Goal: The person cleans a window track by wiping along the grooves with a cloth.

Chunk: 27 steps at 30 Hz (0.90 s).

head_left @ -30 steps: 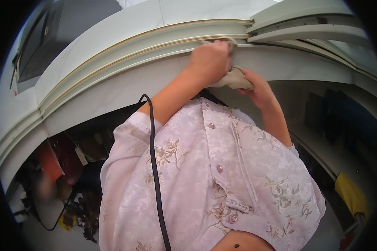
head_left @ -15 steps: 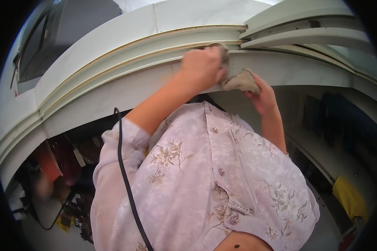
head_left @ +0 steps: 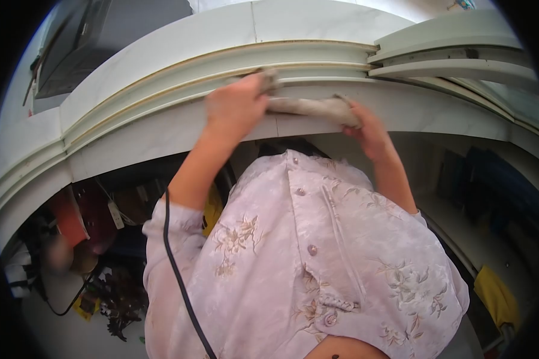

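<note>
A greyish-beige cloth [head_left: 308,107] is stretched between my two hands. My left hand [head_left: 236,105] is closed on one end of it, at the front grooves of the pale window track [head_left: 191,70]. The part bunched at those fingers is blurred. On the right, my right hand [head_left: 368,128] grips the other end, in front of the white tiled face [head_left: 419,116] below the track. The cloth hides some of the fingertips.
Pale sliding frames [head_left: 461,69] stand at the upper right. A dark grey object [head_left: 120,42] is at the upper left. A black cable [head_left: 176,263] hangs over the left sleeve. Below the sill are a red item [head_left: 70,218] and a yellow cloth [head_left: 497,296].
My left hand has moved left along the track, drawing the cloth out longer between the hands. My right hand has stayed nearly in place, still gripping its end.
</note>
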Motion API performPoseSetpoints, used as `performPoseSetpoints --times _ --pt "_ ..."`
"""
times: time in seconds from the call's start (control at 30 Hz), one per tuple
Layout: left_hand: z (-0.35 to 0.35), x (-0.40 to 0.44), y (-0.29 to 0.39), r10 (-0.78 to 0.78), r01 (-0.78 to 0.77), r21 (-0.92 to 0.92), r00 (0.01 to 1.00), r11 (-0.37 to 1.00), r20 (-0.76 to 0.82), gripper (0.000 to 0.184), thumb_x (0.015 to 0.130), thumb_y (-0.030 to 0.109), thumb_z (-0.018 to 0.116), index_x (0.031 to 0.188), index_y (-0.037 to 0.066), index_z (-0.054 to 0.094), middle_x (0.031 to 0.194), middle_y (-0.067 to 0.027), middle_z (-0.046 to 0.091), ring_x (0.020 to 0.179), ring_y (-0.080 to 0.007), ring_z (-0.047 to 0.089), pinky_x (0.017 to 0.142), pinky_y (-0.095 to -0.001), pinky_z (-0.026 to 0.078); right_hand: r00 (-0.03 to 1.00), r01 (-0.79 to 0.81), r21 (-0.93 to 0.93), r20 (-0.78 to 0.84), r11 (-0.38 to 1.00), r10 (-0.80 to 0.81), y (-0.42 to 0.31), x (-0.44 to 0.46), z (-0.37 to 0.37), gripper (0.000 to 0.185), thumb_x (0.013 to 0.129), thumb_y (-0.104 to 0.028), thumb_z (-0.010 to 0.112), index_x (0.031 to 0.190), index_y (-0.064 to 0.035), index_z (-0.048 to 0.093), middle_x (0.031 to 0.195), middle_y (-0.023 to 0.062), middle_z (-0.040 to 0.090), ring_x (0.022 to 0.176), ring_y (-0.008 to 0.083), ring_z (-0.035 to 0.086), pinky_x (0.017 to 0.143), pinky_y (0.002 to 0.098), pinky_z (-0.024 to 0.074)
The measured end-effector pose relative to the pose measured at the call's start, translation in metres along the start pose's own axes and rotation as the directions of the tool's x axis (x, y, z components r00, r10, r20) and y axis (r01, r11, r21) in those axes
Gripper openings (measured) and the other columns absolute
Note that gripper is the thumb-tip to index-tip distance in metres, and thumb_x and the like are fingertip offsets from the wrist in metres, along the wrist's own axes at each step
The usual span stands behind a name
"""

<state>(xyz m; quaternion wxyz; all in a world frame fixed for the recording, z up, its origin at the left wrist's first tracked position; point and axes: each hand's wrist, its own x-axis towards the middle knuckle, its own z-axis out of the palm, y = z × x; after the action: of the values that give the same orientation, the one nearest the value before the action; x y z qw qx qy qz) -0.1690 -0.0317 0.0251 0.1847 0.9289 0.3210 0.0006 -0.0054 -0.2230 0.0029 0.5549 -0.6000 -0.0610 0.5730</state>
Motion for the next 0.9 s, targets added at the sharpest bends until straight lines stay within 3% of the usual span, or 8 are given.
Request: performPoseSetpoints --times 0.2,0.37,0.43,0.57,0.63,0.7,0.77,0.9 --pt "-0.014 -0.033 -0.064 -0.123 0.147 0.089 0.964 0.985 -0.235 0.015 0.069 0.018 0.053 0.081 0.010 0.056 0.066 -0.0117 0.057 0.061 -0.0308 0.057 0.054 -0.0405 0.046 0.909 0.033 -0.277 0.407 0.960 0.086 0.012 0.016 0.059 0.029 0.082 -0.021 0.037 0.098 -0.0046 0.054 0.081 0.0014 0.054 0.069 0.0085 0.049 0.060 0.0214 0.0414" --pt "0.002 -0.013 -0.026 -0.005 -0.010 -0.050 0.955 0.999 -0.296 0.010 0.069 0.016 0.054 0.073 0.008 0.055 0.062 -0.0131 0.054 0.060 -0.0313 0.055 0.052 -0.0394 0.043 0.991 0.093 -0.265 0.118 0.960 -0.063 -0.003 -0.002 0.027 0.032 0.082 -0.020 0.035 0.104 -0.0053 0.054 0.086 0.0034 0.055 0.072 0.0097 0.049 0.061 0.0221 0.0410" --pt "-0.011 -0.001 -0.013 -0.132 0.061 -0.466 0.984 0.883 -0.121 0.010 0.070 0.016 0.055 0.074 0.007 0.056 0.062 -0.0130 0.054 0.059 -0.0326 0.054 0.052 -0.0379 0.042 0.988 0.131 -0.251 0.117 0.959 -0.104 -0.001 -0.003 0.008 0.032 0.083 -0.019 0.035 0.104 -0.0052 0.054 0.086 0.0028 0.055 0.072 0.0097 0.049 0.060 0.0226 0.0412" --pt "-0.017 0.038 -0.020 -0.122 -0.090 -0.426 0.887 0.900 -0.445 0.012 0.071 0.018 0.058 0.074 0.007 0.058 0.063 -0.0105 0.056 0.058 -0.0311 0.052 0.054 -0.0362 0.040 0.966 0.242 -0.270 -0.021 0.932 -0.257 -0.001 -0.004 0.021 0.026 0.083 -0.020 0.039 0.099 -0.0046 0.054 0.079 0.0020 0.054 0.069 0.0117 0.048 0.059 0.0256 0.0403" --pt "-0.001 0.065 -0.037 0.295 -0.313 0.037 0.842 0.949 -0.451 0.012 0.071 0.021 0.059 0.074 0.009 0.060 0.064 -0.0079 0.057 0.061 -0.0278 0.052 0.057 -0.0362 0.039 0.945 0.297 -0.264 -0.056 0.918 -0.322 0.003 0.000 0.034 0.023 0.083 -0.020 0.042 0.093 -0.0039 0.054 0.076 0.0032 0.054 0.067 0.0147 0.049 0.057 0.0274 0.0394" --pt "0.011 0.083 -0.034 0.294 -0.314 -0.011 0.901 0.949 -0.319 0.013 0.070 0.023 0.060 0.073 0.010 0.061 0.066 -0.0055 0.058 0.067 -0.0248 0.053 0.062 -0.0370 0.040 0.769 0.453 -0.776 0.092 0.438 -0.633 0.015 0.012 0.038 0.019 0.083 -0.022 0.049 0.078 -0.0036 0.051 0.067 0.0083 0.051 0.062 0.0255 0.047 0.055 0.0332 0.0374" --pt "0.025 0.101 -0.009 0.429 -0.515 -0.133 0.809 0.847 -0.401 0.018 0.070 0.023 0.060 0.070 0.005 0.059 0.064 -0.0101 0.055 0.063 -0.0303 0.050 0.061 -0.0380 0.041 0.690 0.477 -0.806 0.098 0.349 -0.717 0.025 0.017 0.031 0.019 0.081 -0.022 0.052 0.074 -0.0042 0.048 0.065 0.0100 0.049 0.061 0.0290 0.046 0.054 0.0354 0.0365" --pt "0.041 0.130 0.019 0.500 -0.562 -0.137 0.804 0.816 -0.323 0.019 0.071 0.027 0.060 0.071 0.009 0.061 0.066 -0.0089 0.057 0.066 -0.0294 0.052 0.063 -0.0378 0.042 0.529 0.437 -0.894 0.168 0.097 -0.832 0.029 0.020 0.016 0.019 0.077 -0.021 0.057 0.070 -0.0056 0.047 0.061 0.0104 0.045 0.058 0.0305 0.044 0.054 0.0390 0.0352"
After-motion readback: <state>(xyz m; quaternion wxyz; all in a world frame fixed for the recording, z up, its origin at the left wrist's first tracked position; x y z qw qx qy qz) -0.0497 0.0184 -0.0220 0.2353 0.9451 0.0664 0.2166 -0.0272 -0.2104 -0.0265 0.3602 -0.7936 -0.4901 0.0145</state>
